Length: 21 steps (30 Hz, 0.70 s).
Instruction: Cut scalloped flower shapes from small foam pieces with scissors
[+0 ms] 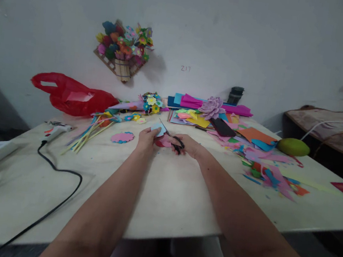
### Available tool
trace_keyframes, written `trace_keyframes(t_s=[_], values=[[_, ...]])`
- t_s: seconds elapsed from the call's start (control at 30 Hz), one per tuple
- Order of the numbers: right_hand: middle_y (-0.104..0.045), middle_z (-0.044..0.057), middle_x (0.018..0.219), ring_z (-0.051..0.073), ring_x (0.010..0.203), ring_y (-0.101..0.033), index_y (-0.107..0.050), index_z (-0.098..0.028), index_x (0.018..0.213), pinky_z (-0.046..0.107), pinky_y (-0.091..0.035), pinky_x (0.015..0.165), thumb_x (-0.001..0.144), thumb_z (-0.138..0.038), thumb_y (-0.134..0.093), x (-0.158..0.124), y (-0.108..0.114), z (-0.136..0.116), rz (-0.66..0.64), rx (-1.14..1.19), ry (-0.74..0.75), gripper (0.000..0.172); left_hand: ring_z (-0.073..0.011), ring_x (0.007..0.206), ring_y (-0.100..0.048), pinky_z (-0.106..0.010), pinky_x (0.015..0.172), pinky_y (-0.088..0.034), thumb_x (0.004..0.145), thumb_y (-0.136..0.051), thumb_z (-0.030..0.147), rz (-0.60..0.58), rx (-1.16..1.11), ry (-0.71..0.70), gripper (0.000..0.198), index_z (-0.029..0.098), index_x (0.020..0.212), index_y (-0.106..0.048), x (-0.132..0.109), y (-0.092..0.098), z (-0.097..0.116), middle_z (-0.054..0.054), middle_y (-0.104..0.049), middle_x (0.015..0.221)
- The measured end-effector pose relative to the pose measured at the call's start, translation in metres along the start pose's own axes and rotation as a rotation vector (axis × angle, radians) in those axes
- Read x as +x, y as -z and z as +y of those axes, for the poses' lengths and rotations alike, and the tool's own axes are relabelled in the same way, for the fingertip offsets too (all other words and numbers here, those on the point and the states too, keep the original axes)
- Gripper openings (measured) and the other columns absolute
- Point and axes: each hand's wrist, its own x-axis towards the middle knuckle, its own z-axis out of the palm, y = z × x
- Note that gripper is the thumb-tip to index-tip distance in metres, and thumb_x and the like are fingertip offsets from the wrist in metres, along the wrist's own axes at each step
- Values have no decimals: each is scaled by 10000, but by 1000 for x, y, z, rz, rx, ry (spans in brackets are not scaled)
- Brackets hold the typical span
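My left hand (pixel 146 138) is closed on a small light blue paper piece (pixel 158 129) held over the middle of the table (pixel 162 195). My right hand (pixel 188 145) grips black-handled scissors (pixel 174 141), whose blades point up and left into the blue piece. A pink paper piece (pixel 163 143) lies under both hands. To the left, a pink flower-shaped cutout with a blue edge (pixel 122 137) rests on the table.
A glue gun (pixel 56 130) with a black cord (pixel 58 172) lies at left beside a red plastic bag (pixel 74 96). Paper flowers on sticks (pixel 95 129), coloured paper sheets (pixel 205 112), scraps (pixel 267 170), a black phone (pixel 223 127) and a green fruit (pixel 293 147) crowd the far and right side.
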Motion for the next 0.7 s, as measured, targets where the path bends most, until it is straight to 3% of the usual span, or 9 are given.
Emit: trace_keyframes(t_s=[0.7], values=[[-571, -25, 538, 50, 384, -494, -559, -153, 752, 149, -266, 292, 887, -334, -535, 1, -2, 0, -10, 43, 3, 227, -117, 606, -640, -251, 664, -523, 614, -744, 133, -20, -9, -14, 172, 122, 721, -609, -2, -1, 2, -31, -648, 677]])
